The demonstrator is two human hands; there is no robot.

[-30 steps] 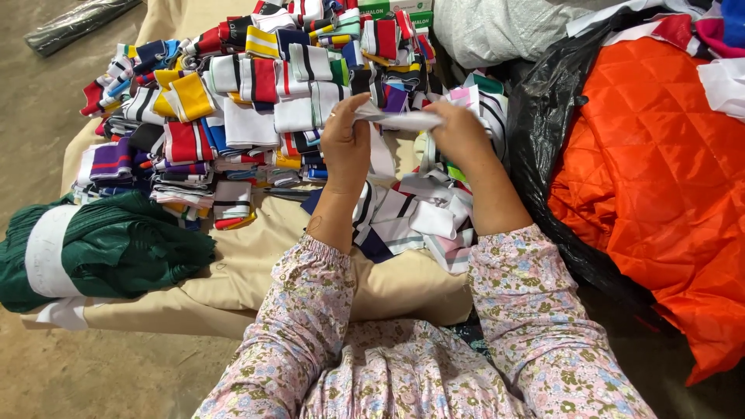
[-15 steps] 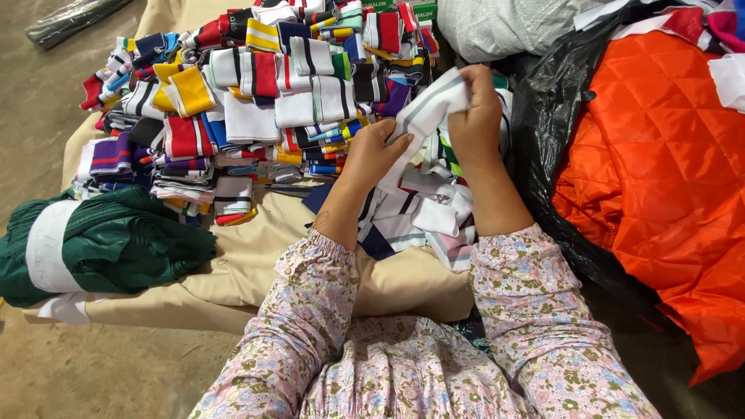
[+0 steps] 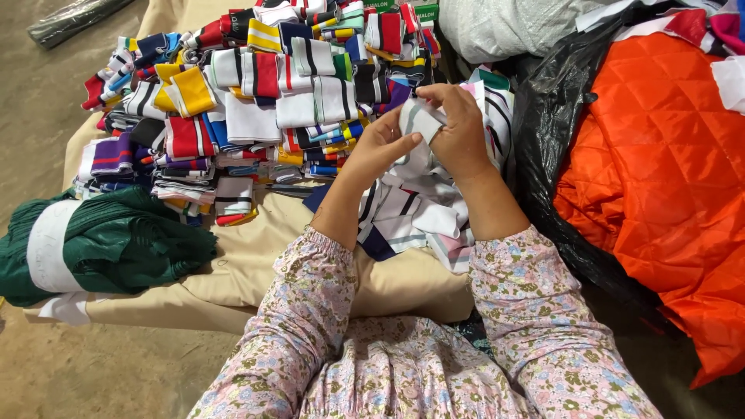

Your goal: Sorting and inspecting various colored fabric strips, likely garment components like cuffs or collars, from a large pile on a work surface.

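Both hands hold one white knit strip with a dark stripe (image 3: 420, 120) above a loose heap of similar white striped pieces (image 3: 423, 213). My left hand (image 3: 379, 147) pinches its lower left edge. My right hand (image 3: 459, 124) grips its upper right part, fingers curled over it. Both arms wear pink floral sleeves. To the left lies a large spread of folded striped knit strips (image 3: 256, 85) in many colours, stacked in rows on a beige cloth (image 3: 256, 264).
A bundle of dark green knit fabric with a white band (image 3: 101, 244) lies at the left. An orange quilted fabric (image 3: 667, 178) on black plastic sheeting (image 3: 555, 132) fills the right side. A white sack (image 3: 504, 27) sits at the top. Bare concrete floor (image 3: 46, 85) shows at the left.
Both hands have drawn the white strip closer together and slightly lower, folding it shorter between them. One second ago the strip was stretched out wide between the hands.
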